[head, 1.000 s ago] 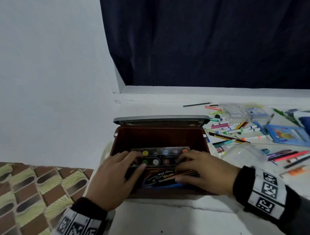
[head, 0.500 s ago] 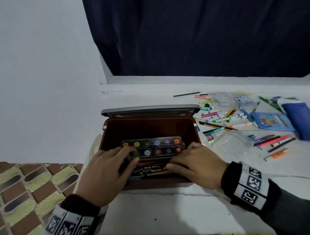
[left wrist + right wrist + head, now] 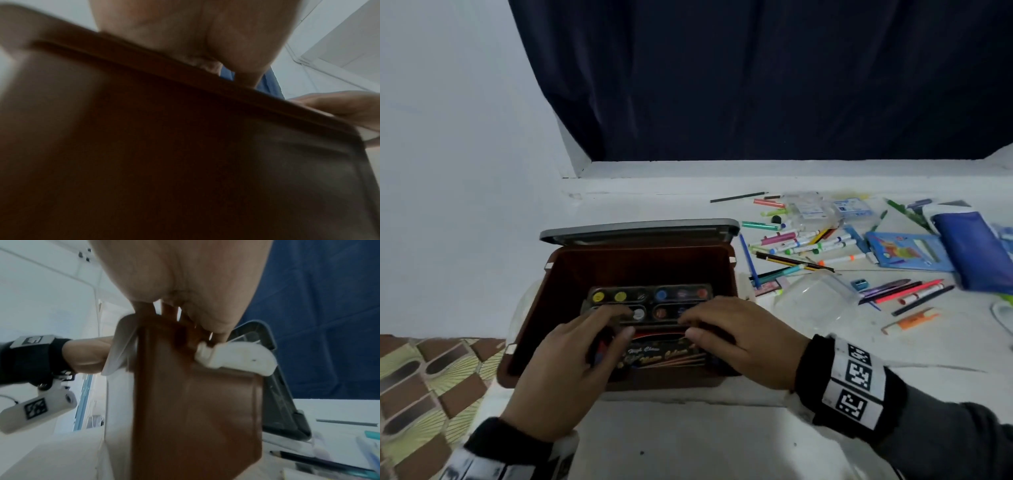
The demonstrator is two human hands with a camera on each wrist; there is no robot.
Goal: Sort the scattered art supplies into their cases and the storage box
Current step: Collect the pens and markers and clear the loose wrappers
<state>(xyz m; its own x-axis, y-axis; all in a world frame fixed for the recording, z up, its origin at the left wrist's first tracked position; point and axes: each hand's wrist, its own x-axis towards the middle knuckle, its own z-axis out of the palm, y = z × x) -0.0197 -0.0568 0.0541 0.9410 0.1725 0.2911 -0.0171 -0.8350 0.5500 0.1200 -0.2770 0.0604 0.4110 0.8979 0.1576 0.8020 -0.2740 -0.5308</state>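
Item: brown storage box (image 3: 571,274), lid (image 3: 640,230) raised at the back, standing at the left end of the white ledge (image 3: 688,442)
Contents: watercolour palette (image 3: 654,295) with round paint pans, lying inside the box on top of a flat dark case with gold lettering (image 3: 661,356)
Left hand (image 3: 565,373): reaches in over the front rim, fingers bent down onto the palette's near left edge, thumb lying toward the lettered case; a true grip or a mere press cannot be told
Right hand (image 3: 743,342): same posture at the palette's near right edge, fingertips curled down on it, grip likewise unclear
Still outside: scattered markers and pencils (image 3: 808,243), clear plastic case (image 3: 815,301), blue pouch (image 3: 972,250), well to the right
Risks (judged): uneven pressure could tip the palette askew or jam it on the case below; a stack too high may stop the lid closing
Obscured: wrist views show only blurred box wall and palms; box floor and both sets of fingertips not legible
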